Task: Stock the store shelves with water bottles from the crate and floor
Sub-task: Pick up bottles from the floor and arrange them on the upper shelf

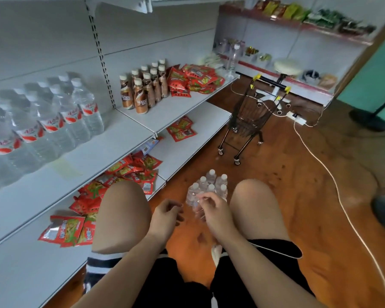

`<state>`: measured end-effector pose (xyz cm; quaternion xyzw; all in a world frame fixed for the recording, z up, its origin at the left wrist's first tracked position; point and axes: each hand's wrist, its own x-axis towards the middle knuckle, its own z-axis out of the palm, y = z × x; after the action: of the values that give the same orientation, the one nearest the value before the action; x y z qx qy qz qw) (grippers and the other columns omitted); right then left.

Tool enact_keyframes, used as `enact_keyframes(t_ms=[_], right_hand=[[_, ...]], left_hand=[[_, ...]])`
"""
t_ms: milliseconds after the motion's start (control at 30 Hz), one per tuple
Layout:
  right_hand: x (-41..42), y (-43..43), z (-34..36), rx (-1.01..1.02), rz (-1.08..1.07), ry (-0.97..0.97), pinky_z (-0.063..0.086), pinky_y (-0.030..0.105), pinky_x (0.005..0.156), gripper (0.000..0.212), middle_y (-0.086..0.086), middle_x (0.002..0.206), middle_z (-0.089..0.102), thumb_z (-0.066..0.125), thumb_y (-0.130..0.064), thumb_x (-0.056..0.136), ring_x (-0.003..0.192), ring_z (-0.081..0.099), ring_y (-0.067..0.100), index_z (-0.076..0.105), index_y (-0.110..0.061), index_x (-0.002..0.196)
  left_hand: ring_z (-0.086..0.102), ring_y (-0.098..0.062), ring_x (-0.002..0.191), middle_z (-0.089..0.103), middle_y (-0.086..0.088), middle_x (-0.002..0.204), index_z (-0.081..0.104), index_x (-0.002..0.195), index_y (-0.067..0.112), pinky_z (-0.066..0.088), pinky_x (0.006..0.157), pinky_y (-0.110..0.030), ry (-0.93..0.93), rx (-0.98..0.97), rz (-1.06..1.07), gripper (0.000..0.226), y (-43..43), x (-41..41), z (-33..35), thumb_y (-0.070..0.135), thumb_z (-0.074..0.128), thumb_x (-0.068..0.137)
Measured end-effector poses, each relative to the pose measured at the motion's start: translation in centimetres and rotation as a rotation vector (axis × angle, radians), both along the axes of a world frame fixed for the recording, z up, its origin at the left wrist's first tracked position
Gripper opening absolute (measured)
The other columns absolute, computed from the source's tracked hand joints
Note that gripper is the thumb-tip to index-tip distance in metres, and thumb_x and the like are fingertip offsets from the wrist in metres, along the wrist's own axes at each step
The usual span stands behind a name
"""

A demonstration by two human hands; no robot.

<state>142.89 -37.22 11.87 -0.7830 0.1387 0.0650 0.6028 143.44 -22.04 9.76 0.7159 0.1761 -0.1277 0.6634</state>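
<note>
One head-worn view, tilted forward and down, close above the knees (120,214) — floor (298,185) ahead, shelves (76,161) along the left.

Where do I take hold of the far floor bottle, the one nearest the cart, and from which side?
Take the far bottle by its neck, just under the white cap, coming straight down from above. It stands upright, and the neighbouring bottles crowd its near sides, so the body looks hard to wrap; cap and neck stand free.
</note>
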Motion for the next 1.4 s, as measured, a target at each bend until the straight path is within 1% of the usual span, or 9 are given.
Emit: enact_keyframes(t_ms=[233, 400, 567, 667, 833, 967, 1100, 1233, 1400], right_hand=[[-1.4, -4.3, -2.3, 0.042, -0.180, 0.114, 0.048, 0.022, 0.052, 0.015, 0.014, 0.076, 0.067, 0.052, -0.005, 0.101, 0.057, 0.059, 0.016, 0.065, -0.010, 0.098], [-0.9, -7.7, -4.2, 0.103, -0.241, 0.153, 0.047, 0.020, 0.050, 0.012, 0.011, 0.072, 0.063, 0.052, -0.006, 0.101, 0.058, 0.059, 0.017, 0.064, -0.009, 0.100], [0.8, -10.3, -5.5, 0.088, -0.195, 0.197, 0.048, 0.023, 0.055, 0.012, 0.006, 0.077, 0.065, 0.053, -0.011, 0.102, 0.062, 0.062, 0.015, 0.060, -0.020, 0.099], [1.8, -10.9, -5.4, 0.170, -0.224, 0.205, 0.046, 0.026, 0.047, 0.011, 0.008, 0.077, 0.062, 0.051, -0.008, 0.102, 0.056, 0.058, 0.015, 0.058, -0.016, 0.101], [4.4, -11.5, -5.6, 0.251, -0.205, 0.290, 0.041, 0.028, 0.051, 0.011, 0.007, 0.076, 0.065, 0.051, -0.010, 0.101, 0.054, 0.058, 0.012, 0.060, -0.007, 0.106], [9.3, -13.4, -7.5, 0.060, -0.201, 0.305, 0.049, 0.027, 0.057, 0.012, 0.009, 0.080, 0.073, 0.053, -0.014, 0.097, 0.062, 0.065, 0.017, 0.064, -0.015, 0.093], [14.6, -16.5, -12.3, -0.242, -0.203, 0.329, 0.058, 0.039, 0.077, 0.013, -0.001, 0.083, 0.074, 0.057, -0.023, 0.086, 0.082, 0.071, 0.025, 0.068, -0.020, 0.091], [17.0, -18.3, -19.1, -0.522, 0.024, 0.483, 0.054, 0.034, 0.080, 0.017, -0.001, 0.093, 0.069, 0.053, -0.019, 0.093, 0.091, 0.066, 0.023, 0.066, -0.016, 0.103], [19.1, -17.3, -25.2, -0.676, 0.236, 0.594, 0.049, 0.036, 0.090, 0.046, 0.015, 0.127, 0.064, 0.048, -0.041, 0.103, 0.118, 0.062, 0.033, 0.053, -0.007, 0.133]], left_hand=[[0.063, -0.019, 0.061, 0.068, -0.008, 0.080, 0.065, 0.093, 0.008, 0.049, 0.058, -0.029, 0.018, -0.017, -0.057, 0.012, -2.7, 0.2, -0.2, 0.000, 0.057, 0.095], [0.062, -0.016, 0.062, 0.068, -0.007, 0.078, 0.065, 0.092, 0.007, 0.048, 0.057, -0.028, 0.024, -0.017, -0.121, 0.013, -6.3, 1.3, -0.2, -0.001, 0.056, 0.095], [0.064, -0.015, 0.066, 0.069, -0.003, 0.077, 0.067, 0.098, 0.005, 0.049, 0.061, -0.027, 0.040, -0.066, -0.231, 0.012, -10.1, 3.0, 0.2, 0.001, 0.056, 0.097], [0.066, -0.018, 0.072, 0.071, -0.003, 0.081, 0.069, 0.100, 0.007, 0.051, 0.064, -0.027, 0.031, -0.070, -0.300, 0.013, -11.4, 4.5, 0.3, 0.003, 0.058, 0.097], [0.065, -0.020, 0.075, 0.073, -0.006, 0.083, 0.069, 0.100, 0.007, 0.051, 0.071, -0.033, 0.083, -0.019, -0.365, 0.017, -13.1, 8.9, -1.5, 0.001, 0.054, 0.095], [0.066, -0.017, 0.069, 0.071, -0.007, 0.080, 0.068, 0.099, 0.003, 0.052, 0.063, -0.024, 0.145, 0.020, -0.404, 0.016, -14.9, 13.7, -3.5, -0.002, 0.054, 0.093], [0.065, -0.015, 0.062, 0.071, -0.009, 0.083, 0.065, 0.096, 0.007, 0.049, 0.062, -0.028, 0.219, 0.081, -0.430, 0.016, -16.3, 18.3, -8.0, 0.002, 0.051, 0.095], [0.062, -0.019, 0.065, 0.070, -0.011, 0.087, 0.064, 0.096, 0.006, 0.046, 0.061, -0.028, 0.350, 0.232, -0.430, 0.012, -15.6, 18.9, -14.3, 0.008, 0.052, 0.098], [0.067, -0.027, 0.072, 0.070, -0.005, 0.080, 0.064, 0.090, 0.012, 0.056, 0.074, -0.043, 0.398, 0.370, -0.609, 0.010, -15.4, 17.3, -19.1, 0.010, 0.054, 0.094]])
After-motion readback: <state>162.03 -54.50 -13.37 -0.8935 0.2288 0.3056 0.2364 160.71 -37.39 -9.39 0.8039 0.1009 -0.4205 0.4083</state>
